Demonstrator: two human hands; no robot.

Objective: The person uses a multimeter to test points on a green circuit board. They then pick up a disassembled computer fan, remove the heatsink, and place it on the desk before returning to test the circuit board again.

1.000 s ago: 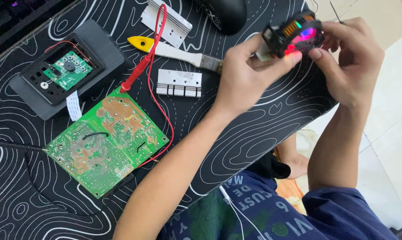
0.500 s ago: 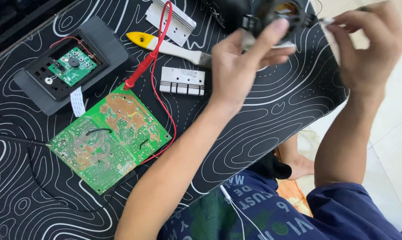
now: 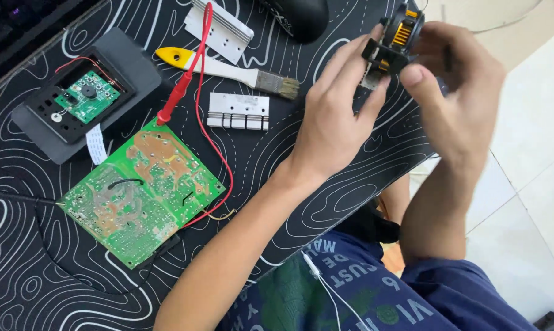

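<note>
A dark grey plastic housing on the desk holds one small green circuit board. Beside it lie one large green circuit board and one ribbed aluminium heatsink. The left hand and right hand, raised over the desk's edge, both pinch a small black part with a yellow-orange coil.

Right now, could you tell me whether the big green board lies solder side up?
Solder side up: the board lies flat on the mat, showing traces and solder joints, no tall parts.
</note>
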